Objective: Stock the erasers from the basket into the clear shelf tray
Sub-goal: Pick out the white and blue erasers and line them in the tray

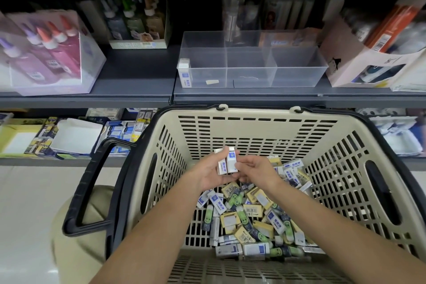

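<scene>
While both hands meet above the basket (pixel 260 132), two white erasers (pixel 227 162) stand side by side in the curled fingers of the left hand (pixel 211 174). The right hand (pixel 259 172) pinches their lower end. Loose erasers (pixel 253 214) lie heaped below, and on the shelf (pixel 138 76) the clear tray (pixel 297 76) holds a single eraser (pixel 185 74) upright in its left compartment.

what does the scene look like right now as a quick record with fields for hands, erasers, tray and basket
left hand: palm up over the basket, fingers curled under two white erasers
right hand: fingers pinch the same pair from the right
tray: clear, on the shelf above the basket; one white eraser stands at its left end, middle and right front compartments hold none
pile: mixed loose erasers on the basket floor
task state: stocking barely begun
</scene>
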